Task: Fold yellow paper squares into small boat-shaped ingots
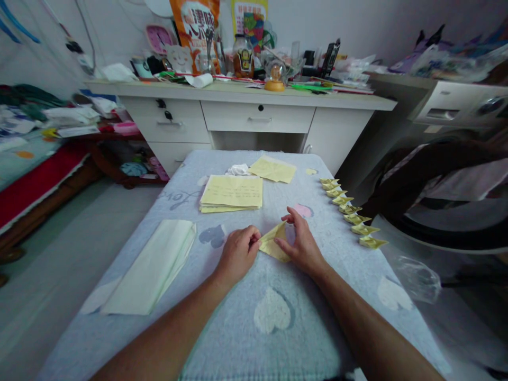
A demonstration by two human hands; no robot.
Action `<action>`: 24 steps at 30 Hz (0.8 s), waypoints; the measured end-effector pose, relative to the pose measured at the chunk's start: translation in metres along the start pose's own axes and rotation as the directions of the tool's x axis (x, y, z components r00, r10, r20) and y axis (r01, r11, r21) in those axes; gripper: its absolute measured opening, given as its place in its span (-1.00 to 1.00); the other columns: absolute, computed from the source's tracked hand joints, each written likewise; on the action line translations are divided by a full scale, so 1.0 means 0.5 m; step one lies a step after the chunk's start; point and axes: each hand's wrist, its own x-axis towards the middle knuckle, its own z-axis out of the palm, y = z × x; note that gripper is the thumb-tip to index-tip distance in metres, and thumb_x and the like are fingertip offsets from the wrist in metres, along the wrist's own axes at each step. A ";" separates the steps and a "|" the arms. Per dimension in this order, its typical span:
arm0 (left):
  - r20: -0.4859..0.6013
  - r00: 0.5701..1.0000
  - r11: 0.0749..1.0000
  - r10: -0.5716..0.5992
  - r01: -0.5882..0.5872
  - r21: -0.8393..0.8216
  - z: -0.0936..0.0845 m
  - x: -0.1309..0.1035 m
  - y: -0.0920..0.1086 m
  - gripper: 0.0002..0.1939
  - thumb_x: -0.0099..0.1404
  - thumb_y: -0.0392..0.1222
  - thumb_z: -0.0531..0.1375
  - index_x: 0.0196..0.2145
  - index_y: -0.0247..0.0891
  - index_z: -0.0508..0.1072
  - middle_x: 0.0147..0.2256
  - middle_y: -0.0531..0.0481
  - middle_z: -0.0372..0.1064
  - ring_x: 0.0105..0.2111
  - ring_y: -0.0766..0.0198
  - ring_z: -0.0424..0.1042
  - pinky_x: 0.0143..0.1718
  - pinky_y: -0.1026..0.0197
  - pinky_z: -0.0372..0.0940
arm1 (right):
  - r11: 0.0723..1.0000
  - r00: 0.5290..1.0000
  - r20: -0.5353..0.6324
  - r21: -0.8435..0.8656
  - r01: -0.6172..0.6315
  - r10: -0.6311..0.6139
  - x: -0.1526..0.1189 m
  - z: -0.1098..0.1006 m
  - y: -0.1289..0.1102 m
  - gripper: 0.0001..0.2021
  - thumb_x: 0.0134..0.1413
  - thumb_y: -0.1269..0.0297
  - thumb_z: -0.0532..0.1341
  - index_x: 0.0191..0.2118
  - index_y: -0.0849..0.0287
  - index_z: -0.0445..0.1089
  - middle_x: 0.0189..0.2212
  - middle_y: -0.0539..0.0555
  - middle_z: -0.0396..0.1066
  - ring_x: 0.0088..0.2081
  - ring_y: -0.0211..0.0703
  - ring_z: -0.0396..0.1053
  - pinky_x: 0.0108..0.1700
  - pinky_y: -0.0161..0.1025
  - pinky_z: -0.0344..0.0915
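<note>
A small folded piece of yellow paper point(274, 242) is held between my hands over the middle of the cloth-covered table point(222, 323). The fingers of my left hand point(239, 250) are pinched on its left corner. My right hand point(300, 242) has the paper's right side between the thumb, which lies on the near face, and the fingers behind it. Beyond my hands lies a stack of yellow sheets point(231, 192) with faint writing, and behind it more yellow paper point(273, 169). Several small folded yellow paper shapes point(352, 218) form a row along the table's right edge.
Folded pale green-white sheets point(154, 267) lie on the table at the left. A crumpled white tissue point(238, 170) is near the far edge. Behind stands a white desk point(238, 94) crowded with jars and bags, with a washing machine point(448, 111) at the right.
</note>
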 end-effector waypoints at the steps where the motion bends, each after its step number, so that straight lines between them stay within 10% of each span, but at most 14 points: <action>1: -0.002 1.000 0.996 -0.016 0.016 -0.083 -0.001 -0.001 -0.001 -0.96 0.23 -0.30 0.10 -0.37 -0.21 0.32 -0.41 0.06 0.33 -0.34 0.26 0.32 -0.25 0.20 0.17 | 0.997 1.000 -0.001 0.081 -0.013 0.013 0.001 -0.003 -0.003 -0.38 -0.02 0.27 0.26 0.18 0.15 0.07 -0.14 0.13 0.35 -0.12 -0.06 0.31 -0.02 -0.06 0.24; 6: -0.072 0.979 0.807 -0.191 0.115 -0.580 -0.004 0.001 -0.007 -0.85 0.22 -0.21 0.15 -0.22 -0.22 0.32 -0.35 0.07 0.32 -0.37 0.34 0.36 -0.32 0.29 0.23 | 0.856 0.984 0.147 0.491 -0.164 0.104 0.002 -0.002 -0.009 -0.76 0.08 0.23 0.22 -0.11 0.10 0.28 -0.38 -0.01 0.35 -0.36 -0.23 0.33 -0.27 -0.27 0.29; 12: -0.107 0.917 0.592 -0.384 0.155 -0.791 -0.015 0.012 -0.013 -0.70 0.10 -0.19 0.27 -0.22 -0.22 0.30 -0.44 0.13 0.37 -0.45 0.37 0.38 -0.38 0.34 0.23 | 0.627 0.919 0.393 0.707 -0.326 0.034 -0.002 0.000 -0.019 -0.64 0.02 0.21 0.31 -0.06 0.10 0.27 -0.26 0.03 0.42 -0.24 -0.20 0.40 -0.14 -0.22 0.30; 24: -0.002 0.965 0.782 -0.262 0.211 -0.587 -0.013 0.013 -0.017 -0.69 0.10 -0.22 0.25 -0.19 -0.24 0.29 -0.44 0.10 0.39 -0.48 0.36 0.39 -0.44 0.33 0.25 | 0.936 0.938 0.339 0.302 -0.182 0.073 -0.013 -0.009 -0.034 -0.83 0.08 0.31 0.15 -0.18 0.12 0.23 -0.52 -0.11 0.23 -0.50 -0.33 0.16 -0.45 -0.38 0.11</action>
